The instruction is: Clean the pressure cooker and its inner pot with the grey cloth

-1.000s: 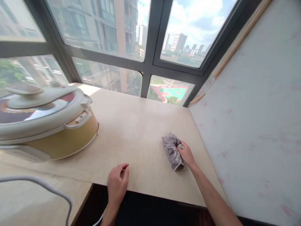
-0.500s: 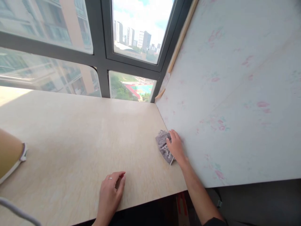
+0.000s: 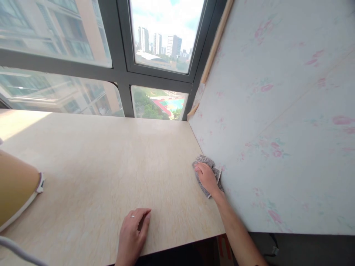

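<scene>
My right hand (image 3: 207, 178) presses down on a grey cloth (image 3: 206, 161) at the right edge of the light wooden tabletop (image 3: 111, 173), right against the floral-papered wall (image 3: 277, 122). Its fingers curl over the cloth, which shows around the hand. My left hand (image 3: 133, 232) rests on the tabletop near the front edge, fingers loosely bent, a ring on one finger, holding nothing.
A yellow and white cooker body (image 3: 16, 188) sits at the far left edge of the table, with a white cord (image 3: 19, 251) below it. Dark-framed windows (image 3: 122, 74) run along the back of the table.
My right hand has slid the cloth rightwards across the table until it lies against the wall. The view has swung right, so the cooker is mostly out of frame. My left hand has stayed put.
</scene>
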Motion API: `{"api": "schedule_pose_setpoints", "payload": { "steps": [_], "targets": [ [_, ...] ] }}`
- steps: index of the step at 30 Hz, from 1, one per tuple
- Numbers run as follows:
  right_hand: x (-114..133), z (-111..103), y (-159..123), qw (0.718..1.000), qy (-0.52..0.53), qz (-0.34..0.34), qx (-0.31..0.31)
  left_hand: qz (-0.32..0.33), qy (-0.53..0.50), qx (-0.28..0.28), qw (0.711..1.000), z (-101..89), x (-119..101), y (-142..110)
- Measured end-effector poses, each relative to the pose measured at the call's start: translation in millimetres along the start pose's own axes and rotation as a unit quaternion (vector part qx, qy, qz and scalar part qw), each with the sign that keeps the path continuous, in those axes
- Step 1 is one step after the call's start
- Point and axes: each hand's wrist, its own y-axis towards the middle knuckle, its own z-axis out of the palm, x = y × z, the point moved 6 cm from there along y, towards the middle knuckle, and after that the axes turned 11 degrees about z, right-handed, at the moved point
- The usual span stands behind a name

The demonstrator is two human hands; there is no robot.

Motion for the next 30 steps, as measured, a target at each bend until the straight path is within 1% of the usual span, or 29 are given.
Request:
{"api": "schedule_pose_setpoints", "payload": {
  "steps": [4, 7, 9, 11, 14, 16, 18, 20, 21, 24, 26, 30],
  "targets": [
    [-3.0, -7.0, -2.9, 0.999, 0.016, 0.031, -0.015, -0.011, 0.0, 0.003, 1.0, 1.9, 1.7, -1.6],
    [3.1, -15.2, -2.8, 0.995, 0.066, 0.066, -0.03, -0.022, -0.006, 0.007, 1.0, 3.4, 2.9, -2.9],
    [11.6, -21.8, -4.6, 0.988, 0.115, 0.091, -0.042, -0.032, -0.01, 0.012, 0.999, 3.8, 3.1, -3.7],
    [25.0, -26.0, -9.2, 0.983, 0.15, 0.1, -0.042, -0.043, -0.016, 0.019, 0.999, 4.1, 3.0, -4.3],
    [50.6, -22.1, -20.8, 0.979, 0.183, 0.091, -0.017, -0.062, -0.026, 0.028, 0.997, 4.6, 2.7, -4.9],
    [68.9, -10.2, -30.3, 0.976, 0.205, 0.076, 0.013, -0.071, -0.031, 0.03, 0.997, 4.8, 2.4, -5.3],
    [85.6, 10.1, -39.8, 0.97, 0.226, 0.061, 0.059, -0.075, -0.036, 0.031, 0.996, 5.1, 2.0, -5.6],
    [96.3, 35.5, -48.5, 0.959, 0.254, 0.07, 0.106, -0.079, -0.04, 0.035, 0.995, 5.5, 1.6, -5.9],
    [98.4, 48.2, -52.1, 0.949, 0.275, 0.089, 0.121, -0.081, -0.042, 0.038, 0.995, 5.7, 1.5, -6.0],
    [96.3, 78.6, -59.7, 0.917, 0.344, 0.154, 0.134, -0.086, -0.049, 0.045, 0.994, 6.0, 0.7, -6.5],
    [92.4, 89.6, -61.6, 0.904, 0.369, 0.173, 0.132, -0.091, -0.053, 0.051, 0.993, 6.3, 0.2, -7.4],
    [83.1, 94.8, -61.8, 0.907, 0.358, 0.182, 0.129, -0.104, -0.06, 0.064, 0.991, 7.3, -2.1, -10.4]
  ]
}}
